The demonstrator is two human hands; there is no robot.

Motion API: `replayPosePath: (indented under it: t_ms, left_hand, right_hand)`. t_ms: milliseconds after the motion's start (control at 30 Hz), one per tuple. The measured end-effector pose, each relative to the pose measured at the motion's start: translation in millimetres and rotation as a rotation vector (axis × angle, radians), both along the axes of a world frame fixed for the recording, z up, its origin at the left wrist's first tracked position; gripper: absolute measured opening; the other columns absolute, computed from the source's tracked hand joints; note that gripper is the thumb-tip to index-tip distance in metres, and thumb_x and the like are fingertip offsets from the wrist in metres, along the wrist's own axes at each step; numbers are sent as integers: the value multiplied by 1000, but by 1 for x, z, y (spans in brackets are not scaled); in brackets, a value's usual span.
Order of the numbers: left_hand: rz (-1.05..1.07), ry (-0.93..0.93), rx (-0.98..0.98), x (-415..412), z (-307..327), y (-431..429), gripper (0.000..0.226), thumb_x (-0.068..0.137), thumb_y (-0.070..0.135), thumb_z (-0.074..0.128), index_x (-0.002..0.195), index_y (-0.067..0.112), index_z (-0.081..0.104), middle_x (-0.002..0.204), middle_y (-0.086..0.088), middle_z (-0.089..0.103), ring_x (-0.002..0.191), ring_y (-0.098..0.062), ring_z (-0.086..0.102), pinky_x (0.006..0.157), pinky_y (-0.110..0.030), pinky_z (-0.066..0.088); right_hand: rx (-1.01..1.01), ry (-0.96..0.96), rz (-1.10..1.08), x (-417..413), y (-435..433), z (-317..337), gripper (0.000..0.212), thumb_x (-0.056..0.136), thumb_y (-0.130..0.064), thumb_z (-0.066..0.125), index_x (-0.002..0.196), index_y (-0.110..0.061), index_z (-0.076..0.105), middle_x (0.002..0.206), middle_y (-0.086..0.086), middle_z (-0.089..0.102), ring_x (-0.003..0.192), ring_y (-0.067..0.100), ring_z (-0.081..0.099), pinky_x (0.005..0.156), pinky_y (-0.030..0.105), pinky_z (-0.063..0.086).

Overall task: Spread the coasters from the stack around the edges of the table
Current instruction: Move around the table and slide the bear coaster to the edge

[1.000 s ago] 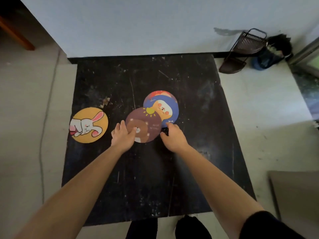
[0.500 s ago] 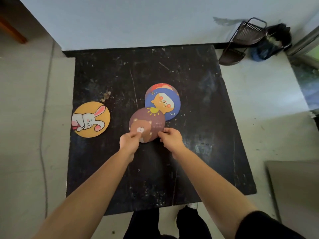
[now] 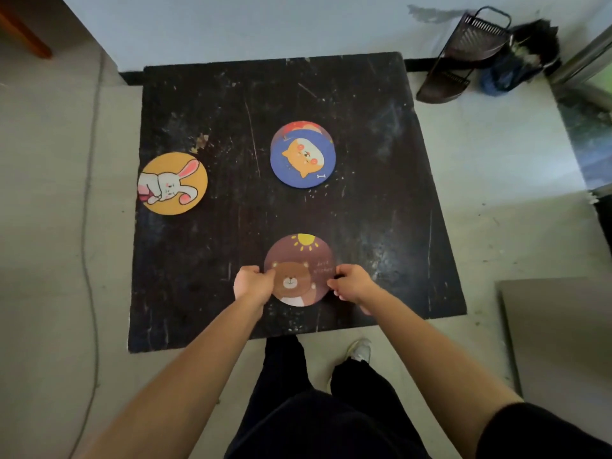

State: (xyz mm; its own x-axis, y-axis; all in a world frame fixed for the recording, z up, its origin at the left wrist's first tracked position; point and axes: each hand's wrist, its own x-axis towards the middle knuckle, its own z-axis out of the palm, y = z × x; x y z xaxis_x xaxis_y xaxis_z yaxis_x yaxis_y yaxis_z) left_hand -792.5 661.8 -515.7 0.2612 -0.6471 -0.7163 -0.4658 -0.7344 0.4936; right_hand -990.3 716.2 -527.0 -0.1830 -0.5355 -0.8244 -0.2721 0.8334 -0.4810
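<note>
Head view: the brown bear coaster [image 3: 299, 270] is pinched at its edges by the left hand [image 3: 252, 285] and right hand [image 3: 351, 282], nearer the person than the stack [image 3: 303, 154]. The yellow rabbit coaster [image 3: 173, 183] is seen left of the stack, at the black table's [image 3: 381, 193] left edge.

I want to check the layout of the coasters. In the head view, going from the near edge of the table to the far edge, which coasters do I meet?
Bear coaster → rabbit coaster → cat coaster → red coaster, partly under the cat one.
</note>
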Motion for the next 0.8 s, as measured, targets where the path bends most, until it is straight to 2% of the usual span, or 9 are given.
replayPosePath:
  t_ms: [33, 67, 100, 167, 233, 333, 433, 667, 800]
  left_hand:
    - [2, -9, 5, 1, -2, 8, 30, 85, 31, 68, 62, 20, 52, 60, 4, 51, 61, -23, 52, 57, -30, 39]
    - [-4, -31, 4, 3, -5, 15, 37, 85, 30, 70, 57, 25, 47, 56, 9, 47, 56, -17, 49, 53, -27, 38]
    - [11, -32, 2, 6, -8, 20, 34, 85, 28, 71, 57, 26, 51, 57, 10, 49, 56, -14, 49, 53, -24, 38]
    - [28, -30, 6, 11, -10, 29, 10, 85, 25, 72, 81, 16, 72, 73, 5, 66, 69, -15, 58, 58, -25, 43]
    - [14, -60, 10, 15, -10, 32, 29, 84, 24, 72, 109, 9, 73, 104, -5, 73, 92, -21, 65, 74, -25, 45]
    - [-4, -119, 13, 21, -10, 35, 33, 84, 25, 72, 114, 11, 72, 115, -8, 71, 105, -24, 65, 79, -27, 46]
    - [1, -154, 4, 26, -12, 38, 31, 84, 26, 72, 111, 11, 72, 115, -8, 71, 105, -26, 65, 79, -28, 46]
    - [-23, -191, 1, 31, -17, 40, 32, 83, 25, 72, 111, 11, 73, 116, -10, 71, 108, -29, 63, 91, -37, 52]
    - [-49, -206, 5, 32, -18, 41, 30, 84, 25, 71, 110, 11, 73, 113, -10, 72, 104, -30, 65, 89, -40, 55]
  right_hand:
    - [1, 27, 34, 0, 7, -1, 18, 90, -8, 62, 74, -18, 63, 64, 4, 59, 64, 21, 55, 65, 34, 46]
    - [-5, 50, 66, 1, 12, -1, 16, 90, -10, 63, 76, -19, 63, 67, 3, 61, 71, 24, 58, 70, 35, 48]
    - [-6, 72, 100, 3, 16, 0, 11, 90, -13, 63, 81, -19, 65, 73, 4, 65, 78, 27, 62, 75, 35, 49]
    - [-21, 136, 173, 6, 20, 2, 7, 92, -18, 63, 95, -13, 67, 92, 11, 71, 95, 32, 66, 81, 34, 50]
    - [-53, 209, 191, 9, 21, 3, 20, 93, -21, 64, 109, -10, 63, 105, 12, 72, 103, 32, 64, 82, 33, 48]
    - [-78, 236, 154, 14, 21, 6, 32, 92, -22, 68, 119, -12, 55, 106, 11, 71, 102, 30, 65, 79, 33, 48]
    - [-77, 261, 173, 19, 22, 6, 33, 90, -22, 69, 118, -13, 54, 105, 11, 71, 100, 30, 66, 79, 35, 52]
    - [-56, 279, 212, 27, 26, 6, 34, 91, -21, 67, 119, -13, 51, 108, 14, 70, 100, 34, 65, 84, 41, 55]
    - [-73, 328, 237, 31, 27, 7, 35, 91, -21, 66, 122, -11, 50, 111, 17, 68, 102, 37, 65, 83, 41, 53]
